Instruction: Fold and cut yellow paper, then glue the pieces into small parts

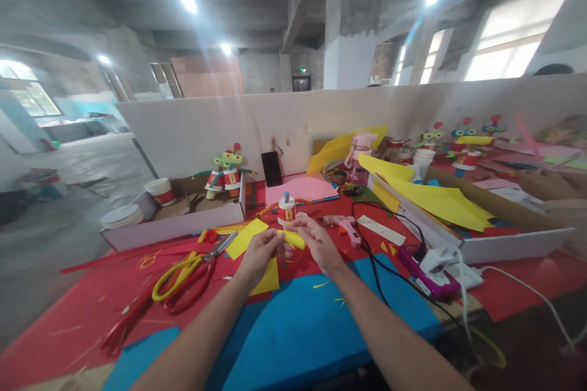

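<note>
Between my two hands, above the table, is a small rolled piece of yellow paper (294,238). My left hand (263,249) pinches its left end, and my right hand (317,243) grips the other end with bent fingers. Just behind them stands a white paper-cup figure (287,212) with a red band, a blue top and coiled paper arms. A yellow paper sheet (247,238) lies beside my left hand, and more yellow paper sits under that wrist. To the right of my right hand rests a pink glue gun (345,230).
Scissors (195,269) with yellow and red handles lie at left. A purple power strip (428,275) with cords is at right. Boxes flank the work area: the left one (178,225) holds cup figures, the right one (513,245) yellow sheets. A phone (271,169) leans on the partition.
</note>
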Available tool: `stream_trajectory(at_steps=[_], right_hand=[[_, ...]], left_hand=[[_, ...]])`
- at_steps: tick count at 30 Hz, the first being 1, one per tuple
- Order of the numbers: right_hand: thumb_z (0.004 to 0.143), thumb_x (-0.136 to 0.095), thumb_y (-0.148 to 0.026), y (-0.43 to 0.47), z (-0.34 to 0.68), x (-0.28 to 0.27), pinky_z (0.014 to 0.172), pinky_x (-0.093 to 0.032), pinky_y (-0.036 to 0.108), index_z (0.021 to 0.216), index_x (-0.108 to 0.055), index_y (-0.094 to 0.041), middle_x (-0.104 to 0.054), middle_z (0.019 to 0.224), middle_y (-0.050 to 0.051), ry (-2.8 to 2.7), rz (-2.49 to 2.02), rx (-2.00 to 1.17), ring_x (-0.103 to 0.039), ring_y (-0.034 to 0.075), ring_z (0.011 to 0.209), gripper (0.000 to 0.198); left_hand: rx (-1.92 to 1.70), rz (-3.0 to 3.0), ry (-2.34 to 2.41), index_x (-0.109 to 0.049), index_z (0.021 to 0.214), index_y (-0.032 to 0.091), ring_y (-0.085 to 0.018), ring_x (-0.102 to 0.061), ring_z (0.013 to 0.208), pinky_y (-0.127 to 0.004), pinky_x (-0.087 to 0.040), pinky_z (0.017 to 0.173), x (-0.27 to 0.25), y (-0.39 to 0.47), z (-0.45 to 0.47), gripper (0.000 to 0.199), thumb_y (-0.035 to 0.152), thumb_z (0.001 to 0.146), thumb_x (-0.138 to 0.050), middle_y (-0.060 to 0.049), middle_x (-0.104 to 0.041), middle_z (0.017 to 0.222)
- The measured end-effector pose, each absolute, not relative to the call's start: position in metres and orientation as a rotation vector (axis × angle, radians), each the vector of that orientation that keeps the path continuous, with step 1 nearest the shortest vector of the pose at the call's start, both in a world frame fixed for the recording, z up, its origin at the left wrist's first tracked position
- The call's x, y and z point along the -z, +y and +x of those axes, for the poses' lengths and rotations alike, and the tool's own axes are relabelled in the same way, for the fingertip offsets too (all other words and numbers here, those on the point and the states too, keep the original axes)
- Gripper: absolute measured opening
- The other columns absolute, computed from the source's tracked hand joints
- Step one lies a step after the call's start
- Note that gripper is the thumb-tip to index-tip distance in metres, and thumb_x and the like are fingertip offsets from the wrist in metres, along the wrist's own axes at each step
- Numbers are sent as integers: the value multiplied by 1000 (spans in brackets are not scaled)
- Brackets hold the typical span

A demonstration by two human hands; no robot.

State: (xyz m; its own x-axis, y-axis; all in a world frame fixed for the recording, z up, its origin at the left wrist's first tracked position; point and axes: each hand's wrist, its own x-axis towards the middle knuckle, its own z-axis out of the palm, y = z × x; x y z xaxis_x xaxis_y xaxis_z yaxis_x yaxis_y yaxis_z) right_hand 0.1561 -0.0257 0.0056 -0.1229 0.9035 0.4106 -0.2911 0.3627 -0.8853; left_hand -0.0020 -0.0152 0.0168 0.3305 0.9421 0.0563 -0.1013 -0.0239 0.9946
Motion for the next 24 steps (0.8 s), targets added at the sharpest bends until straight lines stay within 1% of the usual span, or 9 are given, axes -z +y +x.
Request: stream_trajectory(at_steps=[4, 6, 8, 9, 11, 13, 17, 20, 24], right_hand=[[87, -54, -45, -25, 152, 0, 101, -39, 36, 106, -60, -23, -63, 117, 5, -1302, -676, -982, -56, 21, 114, 29], [83, -58, -47, -21, 154, 3, 96, -43, 34, 101, -62, -23, -65, 112, 5, -1100, -768, -898, -59, 20, 107, 31], [76, -65, -50, -17, 158, 4, 75, -51, 29, 87, -64, -20, -68, 91, 4, -900, -872, -929, -62, 17, 82, 32], [73, -67, -52, -16, 160, 4, 63, -50, 26, 79, -64, -18, -66, 79, 3, -832, -914, -1001, -60, 14, 68, 34], [70, -69, -54, -15, 165, 3, 43, -40, 21, 68, -63, -16, -60, 61, 1, -740, -962, -1216, -48, 9, 48, 39], [73, -66, -57, -16, 169, 0, 34, -29, 17, 63, -62, -14, -54, 53, -1, -676, -972, -1421, -40, 5, 39, 45], [84, -48, -64, -16, 176, -2, 28, -15, 15, 59, -60, -12, -43, 41, -5, -592, -990, -1674, -26, 2, 29, 58], [89, -37, -63, -14, 181, -1, 27, -12, 15, 57, -58, -12, -36, 36, -6, -572, -998, -1807, -20, 2, 26, 64], [92, -35, -58, -13, 184, -1, 28, -11, 14, 54, -56, -13, -35, 33, -6, -590, -962, -1917, -17, 2, 25, 63]], left_hand=[[-1083, 1175, 869, -61, 77, 13, -15, -66, 56, -27, -53, 63, -16, -13, -3, 36, 45, 67, -75, -5, -72, 66], [-1175, 1169, 863, -62, 78, 14, -16, -67, 58, -30, -55, 67, -16, -12, -3, 35, 45, 68, -74, -5, -72, 69], [-1248, 1223, 860, -64, 81, 14, -17, -68, 62, -33, -55, 70, -16, -11, -4, 34, 46, 71, -72, -5, -73, 72], [-1256, 1280, 860, -65, 82, 14, -18, -69, 63, -33, -55, 72, -16, -11, -4, 34, 46, 72, -71, -5, -73, 73], [-1235, 1438, 857, -67, 82, 15, -19, -69, 66, -33, -55, 73, -16, -11, -4, 31, 45, 75, -68, -5, -73, 73], [-1189, 1639, 837, -69, 81, 16, -19, -69, 68, -31, -54, 73, -17, -13, -6, 28, 44, 78, -65, -5, -73, 73], [-1085, 2100, 755, -73, 85, 18, -18, -68, 79, -26, -51, 74, -22, -18, -12, 22, 33, 86, -56, -7, -74, 82], [-1002, 2360, 668, -73, 91, 20, -17, -66, 79, -24, -49, 72, -30, -21, -17, 22, 27, 89, -52, -8, -73, 86], [-902, 2573, 535, -72, 94, 19, -14, -63, 70, -21, -46, 63, -39, -23, -21, 26, 26, 92, -47, -7, -69, 77]])
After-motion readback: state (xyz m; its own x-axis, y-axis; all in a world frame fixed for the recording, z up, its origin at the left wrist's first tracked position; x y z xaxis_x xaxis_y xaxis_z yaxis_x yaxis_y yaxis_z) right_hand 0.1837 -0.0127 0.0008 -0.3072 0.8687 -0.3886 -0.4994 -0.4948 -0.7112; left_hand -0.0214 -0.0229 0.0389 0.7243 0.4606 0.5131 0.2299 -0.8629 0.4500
